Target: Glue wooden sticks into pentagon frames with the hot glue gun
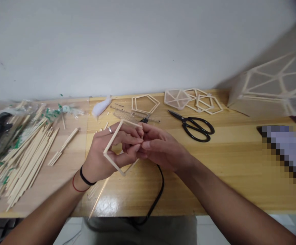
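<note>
A pentagon-shaped frame of thin wooden sticks (112, 136) is held up over the middle of the table. My left hand (112, 146) wears a ring and reaches through and around the frame, its thumb and fingers pinched at the frame's right side. My right hand (161, 146) meets it there, thumb and fingertips closed on the same side. The fingertips of both hands touch or nearly touch, and they hide the part of the frame between them. Behind the hands lies a dark-tipped tool (145, 119), mostly covered.
Loose sticks (28, 163) and plastic wrapping (68, 110) lie left. Toward the wall are a pentagon frame (145, 104), a clear ruler (135, 114) and a covered panel (177, 99). Black scissors (197, 127) lie right of my hands, beside a large stick structure (275, 85). A black cable (160, 187) crosses the front edge.
</note>
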`<move>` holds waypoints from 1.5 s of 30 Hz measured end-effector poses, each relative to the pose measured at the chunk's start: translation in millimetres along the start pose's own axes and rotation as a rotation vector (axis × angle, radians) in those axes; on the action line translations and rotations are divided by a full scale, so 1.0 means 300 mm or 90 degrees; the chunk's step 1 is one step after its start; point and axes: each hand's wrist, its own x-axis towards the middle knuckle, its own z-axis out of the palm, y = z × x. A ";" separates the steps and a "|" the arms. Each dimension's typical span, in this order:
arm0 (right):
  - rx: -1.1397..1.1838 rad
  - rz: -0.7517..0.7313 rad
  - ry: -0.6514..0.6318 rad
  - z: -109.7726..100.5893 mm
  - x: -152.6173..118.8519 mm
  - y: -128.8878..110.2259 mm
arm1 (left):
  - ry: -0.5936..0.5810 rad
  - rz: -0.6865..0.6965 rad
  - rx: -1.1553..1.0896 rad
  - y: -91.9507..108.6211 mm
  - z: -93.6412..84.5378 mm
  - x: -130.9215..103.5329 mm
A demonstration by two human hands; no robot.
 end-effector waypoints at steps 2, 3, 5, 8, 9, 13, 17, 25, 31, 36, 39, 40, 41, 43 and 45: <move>-0.001 -0.004 0.001 0.000 0.000 0.003 | 0.002 -0.002 -0.004 0.001 -0.001 -0.001; 0.000 -0.006 0.001 -0.001 -0.001 0.004 | 0.001 -0.005 -0.008 0.001 -0.001 -0.001; 0.004 -0.011 0.000 -0.002 -0.001 0.007 | -0.002 -0.009 -0.015 0.000 -0.004 -0.002; 0.004 -0.013 0.005 -0.004 0.001 0.011 | -0.005 -0.011 -0.010 0.000 -0.007 -0.002; 0.004 -0.014 0.006 -0.003 0.001 0.012 | -0.002 -0.010 -0.007 0.000 -0.007 -0.002; 0.011 -0.025 0.004 0.006 0.003 0.013 | 0.017 -0.012 -0.011 0.002 0.000 -0.004; 0.039 -0.032 0.002 0.020 0.004 0.008 | 0.031 -0.018 -0.028 0.003 0.005 -0.007; 0.074 -0.042 0.026 0.027 -0.002 -0.017 | 0.021 0.017 0.042 0.002 -0.013 0.006; 0.061 -0.053 0.036 0.023 -0.003 -0.019 | 0.049 0.036 0.070 0.005 -0.005 0.001; 0.050 -0.060 0.044 0.020 -0.001 -0.014 | 0.056 0.060 0.096 -0.001 -0.004 -0.003; 0.054 -0.055 0.030 0.021 0.001 -0.010 | 0.037 0.052 0.045 -0.010 -0.013 -0.001; 0.056 -0.054 0.025 0.022 0.002 -0.008 | 0.027 0.047 0.022 -0.013 -0.016 0.000; 0.056 -0.054 0.024 0.022 0.004 -0.006 | 0.018 0.041 0.004 -0.016 -0.020 0.000; 0.054 -0.057 0.026 0.024 0.006 -0.002 | 0.004 0.030 -0.015 -0.021 -0.025 0.002; 0.049 -0.058 0.027 0.025 0.007 0.000 | -0.001 0.021 -0.019 -0.023 -0.028 0.002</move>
